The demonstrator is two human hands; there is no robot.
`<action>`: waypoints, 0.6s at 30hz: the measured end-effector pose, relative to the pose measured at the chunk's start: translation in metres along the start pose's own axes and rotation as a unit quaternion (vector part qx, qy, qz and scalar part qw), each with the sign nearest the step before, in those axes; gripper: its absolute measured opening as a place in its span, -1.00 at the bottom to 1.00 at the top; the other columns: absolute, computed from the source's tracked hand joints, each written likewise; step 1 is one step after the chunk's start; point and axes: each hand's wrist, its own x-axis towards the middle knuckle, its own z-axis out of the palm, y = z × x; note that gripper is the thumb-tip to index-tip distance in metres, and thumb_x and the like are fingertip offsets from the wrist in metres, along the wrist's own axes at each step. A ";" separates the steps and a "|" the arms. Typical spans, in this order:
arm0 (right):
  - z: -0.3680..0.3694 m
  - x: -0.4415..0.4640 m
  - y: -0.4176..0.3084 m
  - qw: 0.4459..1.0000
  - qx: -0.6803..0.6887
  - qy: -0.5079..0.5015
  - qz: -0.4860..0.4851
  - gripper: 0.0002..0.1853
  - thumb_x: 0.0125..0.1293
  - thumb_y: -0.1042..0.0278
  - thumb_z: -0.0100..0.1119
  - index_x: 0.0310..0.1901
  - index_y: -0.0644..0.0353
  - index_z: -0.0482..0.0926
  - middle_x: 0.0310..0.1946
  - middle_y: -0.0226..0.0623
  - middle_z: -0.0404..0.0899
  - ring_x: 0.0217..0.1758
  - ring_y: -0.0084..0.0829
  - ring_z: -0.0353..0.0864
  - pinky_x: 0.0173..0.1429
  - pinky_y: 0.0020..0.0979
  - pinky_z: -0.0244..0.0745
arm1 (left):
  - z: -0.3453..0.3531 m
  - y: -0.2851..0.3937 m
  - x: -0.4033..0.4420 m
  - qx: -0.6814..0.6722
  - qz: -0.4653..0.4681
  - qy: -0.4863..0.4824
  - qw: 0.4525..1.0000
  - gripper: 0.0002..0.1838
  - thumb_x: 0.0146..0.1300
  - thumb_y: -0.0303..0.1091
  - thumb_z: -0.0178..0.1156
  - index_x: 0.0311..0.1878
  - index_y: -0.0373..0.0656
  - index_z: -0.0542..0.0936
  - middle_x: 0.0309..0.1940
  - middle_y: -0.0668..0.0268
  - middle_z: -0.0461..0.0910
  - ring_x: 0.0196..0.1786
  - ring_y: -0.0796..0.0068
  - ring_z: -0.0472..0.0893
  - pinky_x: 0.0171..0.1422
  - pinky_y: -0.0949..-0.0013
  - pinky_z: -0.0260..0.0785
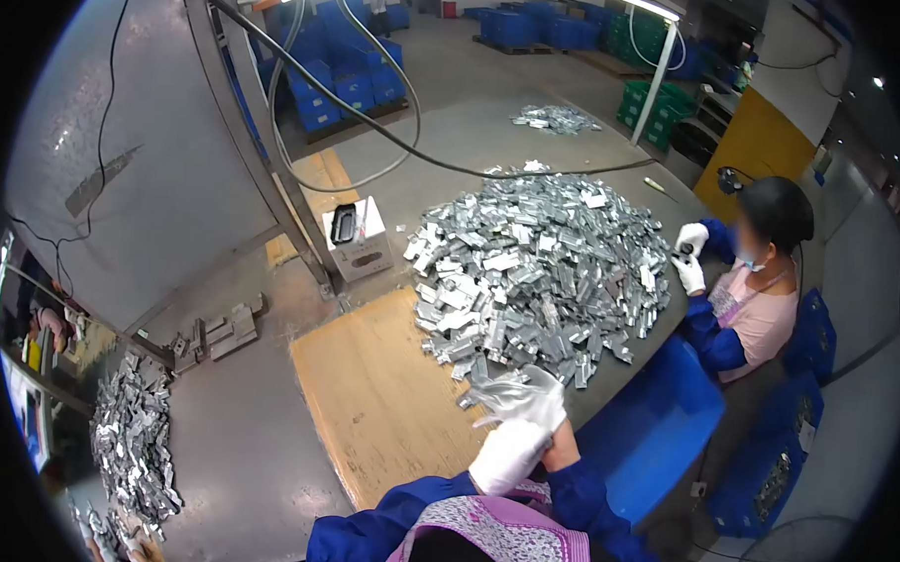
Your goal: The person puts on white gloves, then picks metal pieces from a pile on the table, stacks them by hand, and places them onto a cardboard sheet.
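Lower centre of frame: left hand (531,401), in loose white glove, meets gloved right hand (509,457) near wrist. Fingers blurred; whether either grip is wide, narrow or holding part, cannot tell. Heap of metal parts (545,269) at centre, just above left hand; cardboard sheet (372,397) left of hands, blue bin (658,417) right.

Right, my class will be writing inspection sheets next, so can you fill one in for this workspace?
Surface: grey table, partly covered by a brown board
Job's things: large pile of metal parts
Clutter: white box with a black tray on top
Hands: left hand and right hand together, white-gloved; grip unclear
Cables: black cable strung above the table
Surroundings: blue bin beside the table; gloved co-worker at the pile
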 end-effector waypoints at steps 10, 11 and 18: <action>-0.014 0.015 -0.035 0.983 0.175 0.058 0.005 -0.59 0.42 0.23 -0.09 0.21 0.25 0.32 0.10 -0.21 0.47 0.12 -0.27 0.49 0.29 -0.28 0.36 | 0.007 0.002 0.032 0.006 0.016 -0.040 0.999 -0.91 0.09 -0.31 0.21 -0.36 -0.05 0.51 -0.54 0.17 0.52 -0.41 0.12 0.57 -0.35 0.13 0.43; -0.032 0.026 -0.022 0.994 0.096 0.007 -0.046 -0.58 0.43 0.22 -0.09 0.22 0.27 0.30 0.10 -0.21 0.46 0.12 -0.28 0.48 0.30 -0.31 0.36 | 0.005 0.002 0.035 0.011 0.010 -0.053 0.998 -0.90 0.08 -0.31 0.22 -0.37 -0.06 0.51 -0.54 0.17 0.52 -0.42 0.10 0.57 -0.36 0.12 0.43; 0.009 0.020 -0.032 0.983 -0.079 -0.073 -0.152 -0.52 0.38 0.14 -0.13 0.24 0.22 0.25 0.12 -0.23 0.40 0.25 -0.21 0.33 0.34 -0.06 0.19 | 0.001 0.007 0.050 0.055 0.044 -0.082 0.994 -0.86 0.01 -0.36 0.27 -0.39 -0.12 0.50 -0.55 0.24 0.50 -0.43 0.19 0.55 -0.35 0.20 0.41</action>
